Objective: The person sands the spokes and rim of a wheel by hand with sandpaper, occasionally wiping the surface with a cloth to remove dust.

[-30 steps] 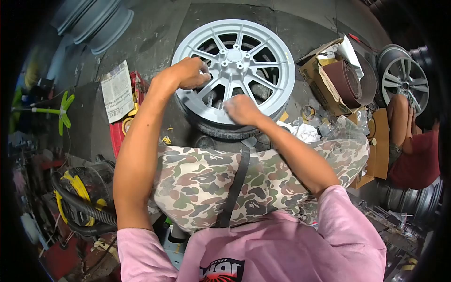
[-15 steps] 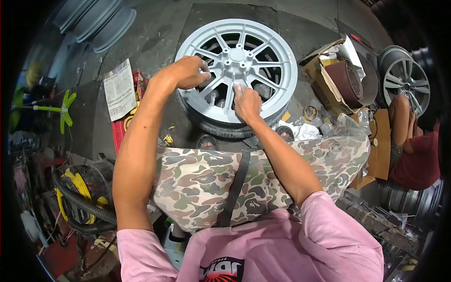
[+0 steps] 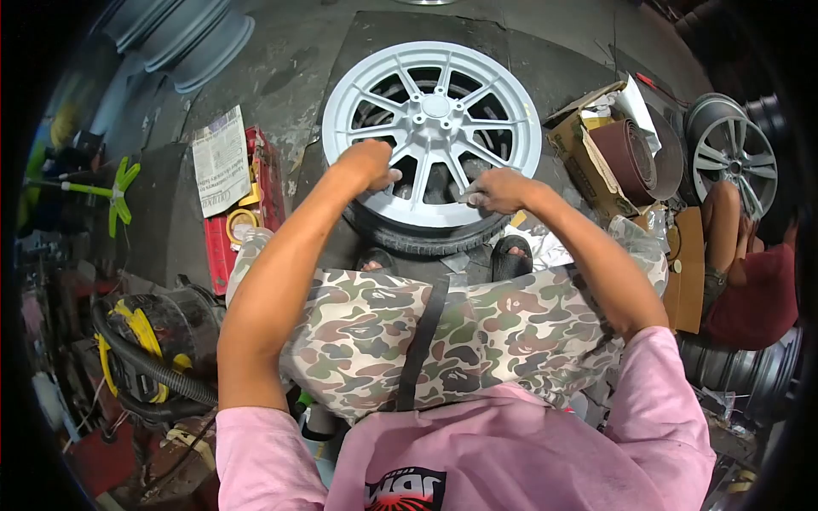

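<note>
A light grey multi-spoke wheel rim [image 3: 436, 215] lies face up on top of a black tire [image 3: 426, 245] on the floor before me. My left hand [image 3: 370, 165] is closed over the near left part of the rim, its fingers curled down by the spoke openings. On the near right side, my right hand [image 3: 501, 189] is also closed, with fingers bent around the outer end of a spoke. Pale dust coats the fingertips. Whether anything small is tucked in either hand is hidden.
At left are a newspaper [image 3: 223, 169], a red tray [image 3: 217, 255] with tape rolls and a black vacuum-like machine [image 3: 170, 332]. A cardboard box [image 3: 588, 166] with a brown abrasive roll [image 3: 620, 157] stands right. Beyond sits another person [image 3: 754, 294] by a silver wheel [image 3: 734, 153].
My left hand has come down and right to the rim's near left side. My right hand has moved right, from beside the lower middle spokes to the near right edge.
</note>
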Demonstrator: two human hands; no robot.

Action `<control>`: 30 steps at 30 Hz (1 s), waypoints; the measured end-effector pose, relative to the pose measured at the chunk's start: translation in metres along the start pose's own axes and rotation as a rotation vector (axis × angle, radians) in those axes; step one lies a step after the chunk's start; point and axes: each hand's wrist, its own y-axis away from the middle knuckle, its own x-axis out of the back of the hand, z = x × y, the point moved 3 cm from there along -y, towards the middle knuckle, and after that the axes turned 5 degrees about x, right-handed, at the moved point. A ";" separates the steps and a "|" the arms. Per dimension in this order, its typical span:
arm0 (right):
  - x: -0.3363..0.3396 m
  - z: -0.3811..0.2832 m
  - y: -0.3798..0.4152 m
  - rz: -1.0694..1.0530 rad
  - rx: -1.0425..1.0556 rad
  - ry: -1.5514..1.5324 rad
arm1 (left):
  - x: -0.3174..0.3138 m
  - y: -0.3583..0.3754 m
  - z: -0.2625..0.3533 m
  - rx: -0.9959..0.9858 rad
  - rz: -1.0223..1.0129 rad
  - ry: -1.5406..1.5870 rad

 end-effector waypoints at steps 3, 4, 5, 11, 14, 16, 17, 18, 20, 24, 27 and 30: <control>-0.001 -0.005 -0.002 0.001 0.058 0.047 | -0.014 0.007 0.014 0.034 0.015 -0.058; -0.009 -0.008 -0.012 -0.010 0.126 0.059 | -0.016 0.008 0.017 0.038 0.069 -0.059; -0.019 -0.013 -0.022 0.049 0.193 0.000 | -0.017 0.008 0.020 0.035 0.071 -0.055; -0.023 -0.039 -0.025 0.119 0.101 -0.123 | -0.024 0.007 0.030 -0.007 -0.094 -0.018; 0.000 -0.018 0.011 0.088 0.168 0.075 | -0.032 0.007 0.041 -0.137 -0.083 -0.012; 0.007 -0.016 0.017 0.021 0.143 0.392 | -0.028 0.009 0.047 -0.094 -0.119 -0.023; 0.006 -0.014 0.012 0.022 0.147 0.391 | -0.027 0.011 0.048 -0.056 -0.158 -0.044; 0.006 -0.010 0.001 0.109 0.161 0.479 | -0.029 0.013 0.048 -0.051 -0.161 -0.045; 0.014 -0.005 -0.022 0.287 0.200 0.594 | -0.030 0.019 0.050 -0.122 0.087 -0.156; 0.002 -0.010 -0.051 0.444 0.112 0.605 | -0.031 0.024 0.060 -0.131 -0.035 -0.148; -0.020 -0.036 -0.028 0.546 0.058 0.523 | -0.030 0.028 0.061 -0.145 -0.059 -0.172; -0.029 -0.033 -0.010 0.387 -0.084 0.466 | -0.031 0.035 0.059 -0.181 -0.014 -0.149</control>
